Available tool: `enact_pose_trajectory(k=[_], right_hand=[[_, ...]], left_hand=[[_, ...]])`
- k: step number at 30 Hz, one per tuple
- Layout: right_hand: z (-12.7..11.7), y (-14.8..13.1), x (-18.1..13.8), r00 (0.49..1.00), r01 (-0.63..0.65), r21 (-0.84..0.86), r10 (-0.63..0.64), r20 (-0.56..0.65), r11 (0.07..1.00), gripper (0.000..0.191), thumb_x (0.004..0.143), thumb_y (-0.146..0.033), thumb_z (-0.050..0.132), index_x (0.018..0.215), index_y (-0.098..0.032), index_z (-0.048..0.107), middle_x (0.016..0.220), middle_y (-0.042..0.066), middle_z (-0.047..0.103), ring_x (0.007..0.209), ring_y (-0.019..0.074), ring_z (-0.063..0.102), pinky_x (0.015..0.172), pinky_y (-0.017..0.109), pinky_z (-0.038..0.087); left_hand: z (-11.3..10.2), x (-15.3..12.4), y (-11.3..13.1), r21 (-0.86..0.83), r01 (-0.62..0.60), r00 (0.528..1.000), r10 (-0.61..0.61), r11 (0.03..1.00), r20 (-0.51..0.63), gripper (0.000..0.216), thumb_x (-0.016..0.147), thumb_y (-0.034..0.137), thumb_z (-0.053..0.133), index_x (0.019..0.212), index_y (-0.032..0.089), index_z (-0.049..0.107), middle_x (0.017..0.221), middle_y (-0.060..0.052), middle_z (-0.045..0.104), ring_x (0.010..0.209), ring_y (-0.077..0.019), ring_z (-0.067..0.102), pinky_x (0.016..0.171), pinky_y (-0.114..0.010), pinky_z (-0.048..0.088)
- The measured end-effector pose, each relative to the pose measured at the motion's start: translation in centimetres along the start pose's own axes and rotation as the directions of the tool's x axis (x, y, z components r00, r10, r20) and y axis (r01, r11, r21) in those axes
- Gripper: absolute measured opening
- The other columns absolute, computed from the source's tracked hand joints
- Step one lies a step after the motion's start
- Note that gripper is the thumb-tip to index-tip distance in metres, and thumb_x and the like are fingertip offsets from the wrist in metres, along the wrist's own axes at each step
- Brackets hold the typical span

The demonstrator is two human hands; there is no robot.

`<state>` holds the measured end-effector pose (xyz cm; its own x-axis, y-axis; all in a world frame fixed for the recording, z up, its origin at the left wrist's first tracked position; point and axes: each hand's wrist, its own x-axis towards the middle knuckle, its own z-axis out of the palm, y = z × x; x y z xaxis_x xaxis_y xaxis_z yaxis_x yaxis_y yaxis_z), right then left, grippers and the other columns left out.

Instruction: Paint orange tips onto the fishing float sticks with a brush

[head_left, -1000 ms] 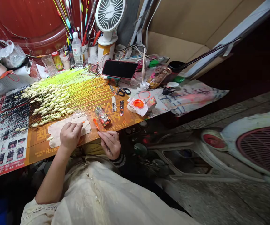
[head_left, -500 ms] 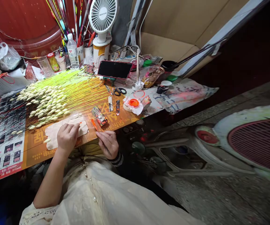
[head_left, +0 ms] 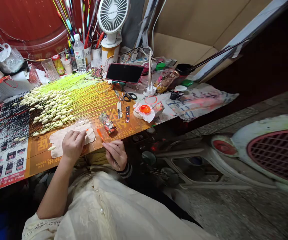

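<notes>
Many white bulbs on thin neon-yellow stems point(head_left: 50, 108) lie heaped across the table point(head_left: 40, 165), the left hand point(head_left: 73, 145) curled on a beige cloth point(head_left: 59, 146), the right hand point(head_left: 115, 155) pinching a thin orange-tipped stick point(head_left: 100, 135).

The orange printed tabletop point(head_left: 40, 163) carries scissors point(head_left: 130, 97) and a beige cloth point(head_left: 59, 146).

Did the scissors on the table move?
No. The black-handled scissors sit in the same spot below the phone as in the earlier pictures; only the whole view shifted a little.
</notes>
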<state>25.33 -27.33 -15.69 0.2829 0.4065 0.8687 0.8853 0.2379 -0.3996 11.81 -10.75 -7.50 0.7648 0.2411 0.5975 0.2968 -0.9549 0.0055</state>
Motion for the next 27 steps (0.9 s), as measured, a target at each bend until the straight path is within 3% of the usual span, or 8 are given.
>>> enact_pose_trajectory(k=[19, 27], right_hand=[[0.8, -0.87, -0.36, 0.994, -0.044, -0.055, 0.05, 0.102, 0.998, 0.048, 0.093, -0.017, 0.053, 0.14, -0.024, 0.053, 0.113, 0.007, 0.071, 0.101, 0.022, 0.058, 0.088, 0.04, 0.046], [0.75, -1.05, 0.01, 0.995, -0.04, -0.019, 0.041, 0.09, 0.999, 0.053, 0.091, -0.014, 0.056, 0.142, -0.026, 0.051, 0.114, 0.005, 0.071, 0.099, 0.0207, 0.057, 0.088, 0.039, 0.045]], left_hand=[[-0.19, 0.03, 0.27, 0.051, -0.043, 0.999, 0.045, 0.998, -0.032, 0.014, 0.096, 0.023, 0.053, 0.104, 0.02, 0.064, 0.08, -0.003, 0.069, 0.075, -0.0185, 0.056, 0.072, -0.033, 0.041], [-0.24, -0.01, 0.23, 0.038, -0.037, 0.999, 0.037, 0.999, -0.016, 0.015, 0.096, 0.022, 0.052, 0.105, 0.02, 0.064, 0.081, -0.004, 0.07, 0.076, -0.0184, 0.058, 0.073, -0.033, 0.041]])
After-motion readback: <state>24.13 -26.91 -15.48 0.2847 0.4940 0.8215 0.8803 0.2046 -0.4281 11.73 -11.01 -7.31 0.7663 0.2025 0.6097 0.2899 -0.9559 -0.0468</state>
